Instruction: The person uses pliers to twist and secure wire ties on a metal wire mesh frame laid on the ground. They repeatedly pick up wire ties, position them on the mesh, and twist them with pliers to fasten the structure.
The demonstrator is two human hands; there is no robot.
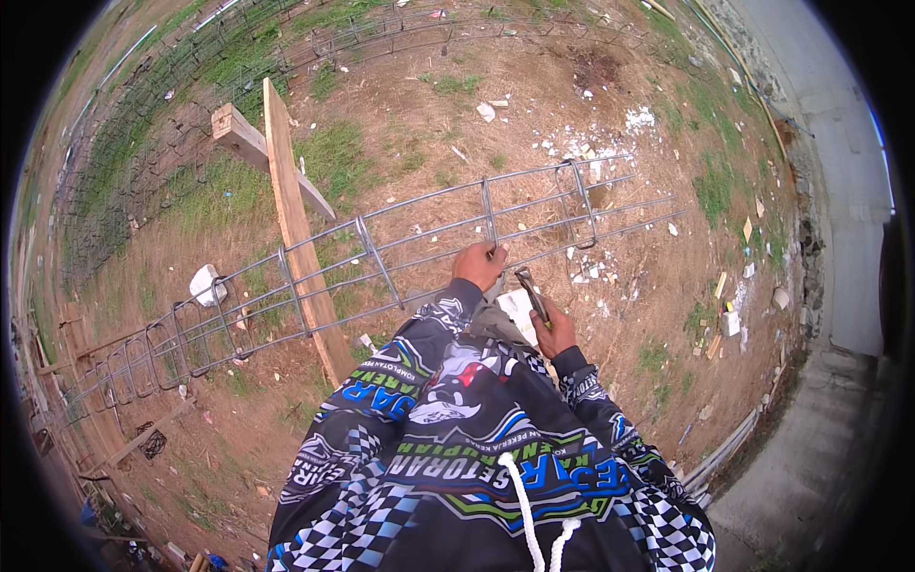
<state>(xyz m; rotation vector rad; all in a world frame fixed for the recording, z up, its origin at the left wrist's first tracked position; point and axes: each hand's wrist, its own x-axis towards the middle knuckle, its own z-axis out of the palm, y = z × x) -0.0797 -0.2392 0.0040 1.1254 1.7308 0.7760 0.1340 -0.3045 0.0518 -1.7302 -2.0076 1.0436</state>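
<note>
One long steel cage (379, 263) stretches across in front of me, running from the far left out to my right, where its bars end. It passes over a wooden plank (290, 191) set crosswise and seems to rest on it, which I take to be how the bars come up off the ground (400, 133) to where I can reach them. A shorter timber (244, 143) meets that plank at an angle, likely bracing it, though I cannot see the joint clearly.

My left grip (480, 265) is at the near side of the cage, fingers curled in at the lower part of a hoop (489, 210); exactly what it pinches there is hidden from me. I judge that it is placed there to steady that one crossing. My right grip (555, 330) is closed around the handles of a pair of pincers (529, 289), their head tipped up toward the left grip, apart from the bars. Holding them low on the handles probably leaves the head free and gives me leverage.

Further right, the end hoop (589, 224) stands tilted across the bars. White rubble (640, 120) lies scattered beyond it.
</note>
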